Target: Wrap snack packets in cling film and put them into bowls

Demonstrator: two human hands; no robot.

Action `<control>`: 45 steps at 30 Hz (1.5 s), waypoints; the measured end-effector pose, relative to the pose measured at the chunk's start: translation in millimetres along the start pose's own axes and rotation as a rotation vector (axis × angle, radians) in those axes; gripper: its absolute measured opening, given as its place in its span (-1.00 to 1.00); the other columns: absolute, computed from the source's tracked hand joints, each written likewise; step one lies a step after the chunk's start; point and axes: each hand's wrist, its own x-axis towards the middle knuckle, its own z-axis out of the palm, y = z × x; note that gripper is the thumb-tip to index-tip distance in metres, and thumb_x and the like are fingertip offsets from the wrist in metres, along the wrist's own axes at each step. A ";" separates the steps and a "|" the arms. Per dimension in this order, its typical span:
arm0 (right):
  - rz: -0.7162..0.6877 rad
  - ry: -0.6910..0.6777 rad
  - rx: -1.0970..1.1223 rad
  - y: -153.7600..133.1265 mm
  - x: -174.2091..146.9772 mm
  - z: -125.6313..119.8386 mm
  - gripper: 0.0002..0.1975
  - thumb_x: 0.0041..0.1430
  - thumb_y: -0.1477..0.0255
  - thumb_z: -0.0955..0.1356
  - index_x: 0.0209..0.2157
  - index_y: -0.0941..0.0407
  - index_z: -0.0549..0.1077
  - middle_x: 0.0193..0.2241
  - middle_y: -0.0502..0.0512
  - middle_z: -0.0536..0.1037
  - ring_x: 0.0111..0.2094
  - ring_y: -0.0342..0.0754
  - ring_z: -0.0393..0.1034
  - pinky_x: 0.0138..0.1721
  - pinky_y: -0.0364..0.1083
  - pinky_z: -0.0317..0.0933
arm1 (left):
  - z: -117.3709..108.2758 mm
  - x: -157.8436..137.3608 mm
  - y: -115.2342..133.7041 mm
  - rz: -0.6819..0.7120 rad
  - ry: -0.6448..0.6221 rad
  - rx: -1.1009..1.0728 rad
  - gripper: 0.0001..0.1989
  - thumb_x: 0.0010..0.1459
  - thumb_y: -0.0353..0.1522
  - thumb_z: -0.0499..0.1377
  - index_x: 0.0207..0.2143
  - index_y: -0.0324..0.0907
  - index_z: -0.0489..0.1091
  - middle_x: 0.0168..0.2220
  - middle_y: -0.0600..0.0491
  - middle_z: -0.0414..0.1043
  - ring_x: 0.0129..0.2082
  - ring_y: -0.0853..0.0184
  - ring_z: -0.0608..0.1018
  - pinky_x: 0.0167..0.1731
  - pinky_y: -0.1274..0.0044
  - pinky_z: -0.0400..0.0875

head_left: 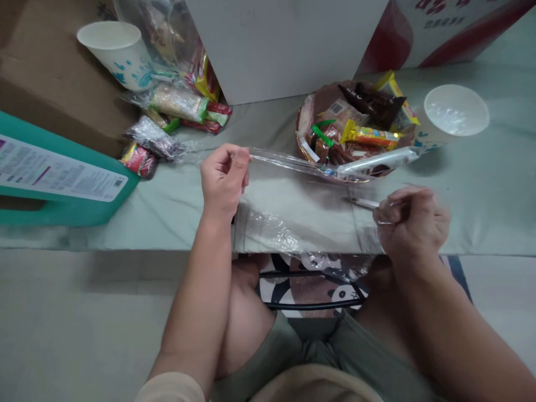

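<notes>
My left hand (226,178) is closed in a pinch on the edge of a clear plastic bag (280,231), which stretches rightward above the table's front edge. Part of the plastic hangs over that edge above my lap. My right hand (412,220), slightly blurred, has its fingers curled round a slim, pale, pen-like stick (364,202) with a dark end pointing left. Whether those fingers also grip the plastic, I cannot tell. Just beyond the bag is a basket (299,137) of wrapped snacks, with a long white-wrapped snack (379,163) lying across its near rim.
A paper cup (456,111) stands right of the basket, another paper cup (117,56) at the back left. Several wrapped snacks (176,106) lie near that one. A teal box (96,195) and a brown carton (54,78) occupy the left; a white box (285,50) stands behind.
</notes>
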 end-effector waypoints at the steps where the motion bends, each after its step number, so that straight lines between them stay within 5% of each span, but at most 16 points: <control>1: -0.027 0.017 0.007 -2.1 1.4 1.2 -0.56 0.05 -0.02 0.51 -0.56 0.06 0.51 -0.81 -0.17 0.14 -0.80 -0.25 -0.04 -0.77 -0.20 -0.16 | -0.1 0.2 -0.2 0.004 -0.002 0.000 -0.52 0.05 0.10 0.36 -0.51 -0.10 0.42 -0.77 0.27 0.07 -0.81 0.54 0.09 -0.81 0.58 -0.11; 5: -0.108 0.067 -0.023 -9.9 9.8 -4.3 -0.54 0.01 -0.08 0.51 -0.55 0.03 0.54 -0.79 -0.14 0.18 -0.77 -0.24 0.01 -0.75 -0.19 -0.10 | -0.2 1.7 -1.9 0.011 -0.007 -0.010 -0.54 0.06 0.08 0.37 -0.49 -0.10 0.43 -0.77 0.26 0.10 -0.81 0.54 0.11 -0.81 0.58 -0.12; 9: 0.038 -0.140 0.016 -10.0 17.0 -20.4 -0.52 -0.23 -0.05 0.61 -0.37 -0.02 0.61 -0.60 -0.10 0.42 -0.60 -0.19 0.32 -0.61 -0.16 0.24 | 4.2 6.7 -5.8 0.011 0.059 -0.071 -0.55 0.09 0.06 0.36 -0.48 -0.10 0.41 -0.76 0.27 0.06 -0.80 0.55 0.10 -0.78 0.58 -0.14; 12: 0.107 -0.297 -0.211 -5.6 15.6 -28.1 -0.60 -0.22 0.16 0.65 -0.35 0.02 0.59 -0.45 -0.07 0.55 -0.45 -0.16 0.46 -0.44 -0.15 0.38 | 7.1 12.8 -4.9 0.013 0.136 -0.163 -0.55 0.12 0.05 0.35 -0.49 -0.10 0.36 -0.76 0.28 -0.01 -0.80 0.55 0.04 -0.77 0.58 -0.18; 14: 0.067 -0.274 -0.354 -2.7 13.8 -28.7 -0.77 -0.07 0.35 0.60 -0.44 0.08 0.53 -0.49 -0.08 0.53 -0.50 -0.20 0.45 -0.46 -0.19 0.34 | 5.6 15.3 0.2 0.006 0.129 -0.227 -0.55 0.10 0.06 0.35 -0.46 -0.09 0.36 -0.75 0.27 0.02 -0.78 0.54 0.06 -0.75 0.60 -0.10; 16: 0.014 -0.172 -0.335 -0.9 14.3 -26.9 -0.83 0.02 0.47 0.54 -0.44 0.09 0.48 -0.54 -0.11 0.50 -0.55 -0.21 0.44 -0.48 -0.19 0.33 | 1.3 14.4 7.7 -0.066 0.027 -0.263 -0.52 -0.02 0.12 0.39 -0.39 -0.06 0.43 -0.65 0.21 0.23 -0.69 0.51 0.25 -0.67 0.61 0.15; 18: -0.011 -0.083 -0.240 -0.2 17.6 -24.2 -0.82 0.03 0.49 0.51 -0.41 0.08 0.43 -0.55 -0.13 0.48 -0.60 -0.21 0.43 -0.51 -0.19 0.34 | -3.5 9.7 13.5 -0.236 -0.167 -0.273 -0.37 -0.21 0.21 0.41 -0.23 -0.02 0.52 -0.33 0.06 0.52 -0.39 0.36 0.55 -0.45 0.53 0.47; 20: -0.025 -0.039 -0.199 0.0 22.3 -22.5 -0.79 0.02 0.48 0.50 -0.40 0.08 0.38 -0.55 -0.15 0.47 -0.68 -0.24 0.34 -0.64 -0.20 0.25 | -5.5 2.6 14.0 -0.344 -0.387 -0.309 -0.21 -0.33 0.18 0.46 -0.07 -0.01 0.55 -0.04 -0.04 0.56 -0.11 0.18 0.63 -0.25 0.43 0.59; 22: -0.074 -0.019 -0.193 0.4 26.2 -23.0 -0.79 0.04 0.47 0.49 -0.39 0.07 0.37 -0.54 -0.16 0.47 -0.76 -0.28 0.22 -0.76 -0.21 0.08 | -3.2 -4.5 8.9 -0.418 -0.544 -0.230 -0.27 -0.27 0.00 0.54 -0.03 -0.07 0.56 0.04 -0.11 0.57 -0.03 0.12 0.65 -0.16 0.39 0.61; 26: -0.232 -0.018 -0.208 1.2 28.1 -29.6 -0.83 0.13 0.47 0.49 -0.36 0.08 0.42 -0.42 -0.07 0.51 -0.72 -0.31 0.17 -0.77 -0.20 -0.03 | 9.0 -11.6 -6.9 -0.500 -0.512 0.085 -0.73 0.02 -0.24 0.44 -0.27 -0.22 0.60 -0.32 -0.06 0.65 -0.37 0.31 0.67 -0.39 0.55 0.56; 31: -0.327 -0.022 -0.293 -1.8 30.2 -37.9 -0.82 0.05 0.47 0.53 -0.51 0.10 0.48 -0.35 0.03 0.53 -0.43 -0.21 0.36 -0.41 -0.14 0.22 | 15.7 -7.4 -11.1 -0.427 -0.277 0.061 -0.76 0.07 -0.23 0.38 -0.25 -0.17 0.53 -0.55 0.10 0.56 -0.67 0.43 0.53 -0.69 0.64 0.36; 34: -0.302 0.039 -0.184 -1.1 34.2 -41.1 -0.80 -0.07 0.42 0.57 -0.41 0.06 0.51 -0.38 0.01 0.53 -0.32 -0.14 0.40 -0.28 -0.12 0.23 | 16.7 -5.6 -9.2 -0.381 -0.268 -0.015 -0.76 0.03 -0.24 0.40 -0.30 -0.16 0.51 -0.57 0.12 0.53 -0.69 0.43 0.51 -0.69 0.62 0.38; 37: -0.058 -0.025 -0.177 0.3 35.3 -44.9 -0.57 -0.16 0.34 0.60 -0.20 0.01 0.51 -0.31 -0.01 0.54 -0.46 -0.18 0.27 -0.43 -0.12 0.13 | 18.0 -4.9 -8.7 -0.339 -0.210 -0.084 -0.73 -0.04 -0.21 0.44 -0.41 -0.14 0.46 -0.58 0.14 0.51 -0.64 0.43 0.53 -0.62 0.60 0.45; 39: 0.013 -0.099 -0.262 -0.9 33.8 -46.2 -0.62 -0.19 0.36 0.61 -0.28 0.05 0.54 -0.30 0.01 0.54 -0.40 -0.16 0.32 -0.38 -0.11 0.16 | 17.3 -4.6 -7.8 -0.318 -0.173 -0.115 -0.69 -0.06 -0.17 0.45 -0.42 -0.11 0.43 -0.56 0.15 0.51 -0.60 0.42 0.55 -0.58 0.59 0.48; 42: -0.107 -0.082 -0.310 -5.7 31.2 -44.4 -0.73 -0.16 0.39 0.61 -0.57 0.11 0.47 -0.36 0.05 0.51 -0.29 -0.12 0.38 -0.26 -0.09 0.20 | 13.7 -5.3 -5.0 -0.328 -0.262 -0.171 -0.58 -0.14 -0.18 0.50 -0.28 -0.06 0.42 -0.47 0.15 0.58 -0.54 0.40 0.60 -0.49 0.58 0.53; 45: -0.207 -0.022 -0.263 -7.6 30.9 -41.5 -0.66 -0.21 0.36 0.63 -0.57 0.08 0.43 -0.40 0.00 0.46 -0.38 -0.16 0.33 -0.33 -0.10 0.19 | 11.5 -7.9 -5.0 -0.418 -0.432 -0.126 -0.48 -0.19 -0.30 0.52 -0.17 -0.05 0.40 -0.41 0.13 0.62 -0.47 0.34 0.65 -0.42 0.54 0.57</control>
